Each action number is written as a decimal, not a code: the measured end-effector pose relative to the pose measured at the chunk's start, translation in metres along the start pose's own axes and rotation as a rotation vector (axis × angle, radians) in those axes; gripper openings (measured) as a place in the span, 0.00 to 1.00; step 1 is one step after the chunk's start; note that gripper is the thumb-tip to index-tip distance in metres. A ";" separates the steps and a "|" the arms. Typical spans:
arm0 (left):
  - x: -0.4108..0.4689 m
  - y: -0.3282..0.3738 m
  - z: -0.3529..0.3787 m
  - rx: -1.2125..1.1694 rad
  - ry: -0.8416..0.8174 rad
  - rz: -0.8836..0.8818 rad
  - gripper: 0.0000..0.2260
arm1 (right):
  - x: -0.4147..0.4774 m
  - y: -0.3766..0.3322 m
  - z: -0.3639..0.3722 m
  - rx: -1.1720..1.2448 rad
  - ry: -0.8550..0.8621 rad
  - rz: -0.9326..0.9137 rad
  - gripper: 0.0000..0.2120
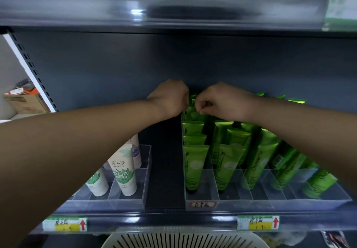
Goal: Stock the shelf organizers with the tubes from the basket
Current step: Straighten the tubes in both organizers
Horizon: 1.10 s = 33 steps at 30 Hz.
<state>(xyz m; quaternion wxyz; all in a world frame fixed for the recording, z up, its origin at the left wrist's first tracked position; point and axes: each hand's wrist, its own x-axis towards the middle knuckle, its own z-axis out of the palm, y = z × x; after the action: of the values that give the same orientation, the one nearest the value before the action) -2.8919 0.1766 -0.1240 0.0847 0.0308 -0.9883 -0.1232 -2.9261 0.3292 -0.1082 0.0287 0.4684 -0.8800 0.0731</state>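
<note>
- Green tubes (195, 162): standing cap-down in rows and filling most lanes of the clear organizer (270, 202), which is sitting just below both hands and nearer to me.
- Rear green tube (195, 114): being pinched at its crimped top by the right hand (222, 101), fingers curling onto it, at the back of the leftmost lane.
- Left hand (170, 99): reaching in just beside the right, over that same back row. Its fingers are pointing away from me, so I cannot tell whether it is gripping anything.
- Progress, as I am judging it: the green stock is looking nearly done, with lanes running several deep and a little room showing at the fronts of the lanes under the right forearm.
- White tubes (123, 172): a few standing in a second organizer (116, 202) under the left forearm, with open slots around them.
- Basket (183, 238): sitting below the shelf edge (164, 221), nearest me. Only its slatted rim is showing, so I cannot say what is remaining inside.
</note>
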 end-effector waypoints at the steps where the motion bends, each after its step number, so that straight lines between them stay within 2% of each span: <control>1: 0.000 0.000 0.000 0.007 0.006 0.007 0.06 | 0.001 -0.001 0.001 0.015 0.004 0.014 0.05; 8: -0.001 0.000 -0.001 0.011 0.018 0.055 0.04 | 0.009 -0.007 0.007 0.087 0.037 0.071 0.05; 22: 0.002 -0.009 0.005 0.001 0.086 0.091 0.06 | 0.009 -0.008 0.018 0.173 0.092 0.120 0.06; 33: -0.004 -0.013 0.006 -0.029 0.092 0.113 0.08 | 0.007 -0.009 0.023 0.216 0.075 0.129 0.09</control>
<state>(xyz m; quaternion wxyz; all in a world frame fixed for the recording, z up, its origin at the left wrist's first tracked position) -2.8885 0.1655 -0.1337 0.1375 -0.0205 -0.9816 -0.1313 -2.9224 0.3149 -0.1291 0.0062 0.4082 -0.8936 0.1865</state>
